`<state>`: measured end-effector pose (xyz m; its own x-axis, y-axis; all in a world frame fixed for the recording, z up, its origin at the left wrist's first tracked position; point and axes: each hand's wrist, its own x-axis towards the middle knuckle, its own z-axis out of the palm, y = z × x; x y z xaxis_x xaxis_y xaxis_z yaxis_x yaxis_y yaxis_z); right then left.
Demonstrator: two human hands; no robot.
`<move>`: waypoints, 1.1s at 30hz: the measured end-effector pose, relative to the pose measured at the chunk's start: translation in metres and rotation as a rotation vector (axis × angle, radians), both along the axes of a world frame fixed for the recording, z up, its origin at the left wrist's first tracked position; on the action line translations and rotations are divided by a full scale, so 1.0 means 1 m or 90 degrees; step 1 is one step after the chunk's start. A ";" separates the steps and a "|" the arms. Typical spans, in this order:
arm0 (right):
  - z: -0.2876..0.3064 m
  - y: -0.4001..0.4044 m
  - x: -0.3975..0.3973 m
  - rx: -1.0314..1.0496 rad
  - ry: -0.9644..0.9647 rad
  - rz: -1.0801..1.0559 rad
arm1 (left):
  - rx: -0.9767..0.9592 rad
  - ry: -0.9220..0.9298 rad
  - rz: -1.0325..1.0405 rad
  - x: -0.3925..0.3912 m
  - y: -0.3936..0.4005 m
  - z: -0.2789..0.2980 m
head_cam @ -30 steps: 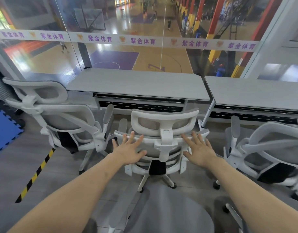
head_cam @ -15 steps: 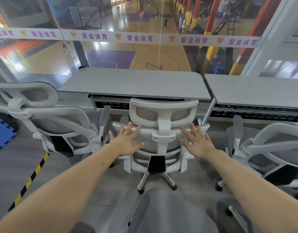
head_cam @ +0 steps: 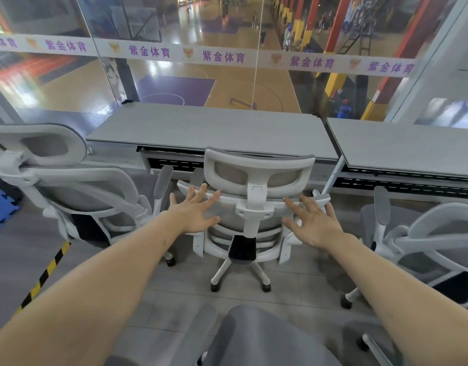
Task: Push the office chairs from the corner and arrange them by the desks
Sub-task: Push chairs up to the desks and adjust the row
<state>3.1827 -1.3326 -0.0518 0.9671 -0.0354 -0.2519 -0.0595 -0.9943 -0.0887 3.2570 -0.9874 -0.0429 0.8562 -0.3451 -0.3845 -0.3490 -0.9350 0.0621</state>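
My left hand (head_cam: 198, 215) and right hand (head_cam: 316, 225) press flat, fingers spread and gripping nothing, on the middle chair (head_cam: 254, 207), which sits at the desk's (head_cam: 214, 130) front edge. Uneven pressure could swivel it into the left chair (head_cam: 77, 186).

A glass wall (head_cam: 69, 83) spans ten to two o'clock, crossed by a white banner strip (head_cam: 222, 58) with purple characters. Blue foam mat (head_cam: 0, 204) at nine o'clock; black-and-yellow floor tape (head_cam: 44, 273) at eight.
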 end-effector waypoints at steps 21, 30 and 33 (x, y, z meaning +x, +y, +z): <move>-0.009 -0.020 -0.007 0.018 0.005 -0.030 | -0.070 0.021 0.054 -0.018 -0.028 -0.003; -0.011 -0.022 -0.007 0.040 0.009 -0.024 | -0.075 0.006 0.054 -0.017 -0.028 -0.009; -0.011 -0.022 -0.008 0.036 0.006 -0.019 | -0.079 0.002 0.055 -0.017 -0.028 -0.011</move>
<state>3.1751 -1.3549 -0.0624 0.9634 -0.0492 -0.2637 -0.0895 -0.9856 -0.1432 3.2398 -1.0158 -0.0535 0.8835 -0.3149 -0.3468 -0.2669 -0.9468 0.1798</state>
